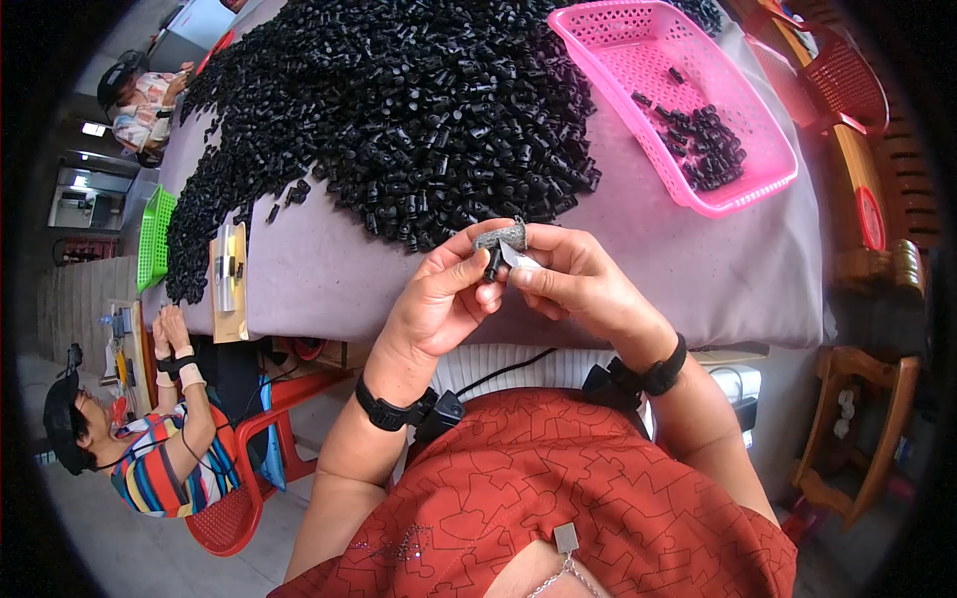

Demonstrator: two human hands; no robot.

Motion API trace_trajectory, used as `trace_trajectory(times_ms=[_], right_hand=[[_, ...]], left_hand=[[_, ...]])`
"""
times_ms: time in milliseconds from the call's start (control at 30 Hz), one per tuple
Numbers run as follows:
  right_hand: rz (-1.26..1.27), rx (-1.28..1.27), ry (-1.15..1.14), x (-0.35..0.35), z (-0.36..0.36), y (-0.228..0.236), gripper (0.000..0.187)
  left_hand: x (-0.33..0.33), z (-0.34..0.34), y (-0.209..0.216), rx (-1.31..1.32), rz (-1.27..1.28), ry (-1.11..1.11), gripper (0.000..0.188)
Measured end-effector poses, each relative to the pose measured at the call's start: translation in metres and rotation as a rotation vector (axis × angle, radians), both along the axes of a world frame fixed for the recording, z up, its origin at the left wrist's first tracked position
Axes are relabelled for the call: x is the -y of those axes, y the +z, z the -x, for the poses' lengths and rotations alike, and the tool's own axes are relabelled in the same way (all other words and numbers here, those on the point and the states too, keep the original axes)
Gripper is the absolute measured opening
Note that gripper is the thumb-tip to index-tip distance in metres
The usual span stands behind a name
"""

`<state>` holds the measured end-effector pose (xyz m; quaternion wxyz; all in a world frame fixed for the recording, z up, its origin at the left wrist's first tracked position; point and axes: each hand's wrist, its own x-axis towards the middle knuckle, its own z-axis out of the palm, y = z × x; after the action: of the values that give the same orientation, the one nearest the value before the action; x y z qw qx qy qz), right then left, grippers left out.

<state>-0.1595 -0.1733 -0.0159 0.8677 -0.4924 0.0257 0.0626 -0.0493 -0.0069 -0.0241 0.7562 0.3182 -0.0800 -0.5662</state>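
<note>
Both my hands meet over the near edge of the cloth-covered table, in front of a large heap of small black plastic parts. My left hand is closed, pinching one small black plastic part between thumb and fingers. Against that part, my right hand is closed on a pale, flat, pointed blade-like piece. A grey, rough-textured roll lies across the fingertips just above; whether it joins the pale piece I cannot tell.
A pink perforated basket at the right holds some black parts. Left are a green basket and a cardboard strip with a clear-wrapped item. A co-worker sits near a red chair; another person is farther back.
</note>
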Motion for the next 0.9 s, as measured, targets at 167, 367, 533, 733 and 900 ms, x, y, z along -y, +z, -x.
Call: trace_trajectory(times_ms=[167, 367, 533, 733, 900], right_hand=[[-0.022, 0.037, 0.007, -0.004, 0.004, 0.008, 0.046], [0.008, 0.063, 0.047, -0.006, 0.003, 0.006, 0.053], [0.004, 0.059, 0.058, -0.005, 0.003, 0.009, 0.053], [-0.015, 0.03, -0.035, -0.005, 0.003, 0.012, 0.042], [-0.016, 0.006, -0.273, 0.001, -0.002, -0.005, 0.016]], left_hand=[[0.003, 0.0, 0.0, -0.016, -0.057, 0.071, 0.042], [0.001, -0.004, -0.001, -0.016, -0.027, 0.037, 0.033], [0.0, -0.005, 0.0, -0.015, -0.036, 0.037, 0.033], [0.004, -0.005, 0.004, 0.003, -0.075, 0.03, 0.035], [0.011, -0.022, 0.018, 0.098, -0.141, 0.118, 0.031]])
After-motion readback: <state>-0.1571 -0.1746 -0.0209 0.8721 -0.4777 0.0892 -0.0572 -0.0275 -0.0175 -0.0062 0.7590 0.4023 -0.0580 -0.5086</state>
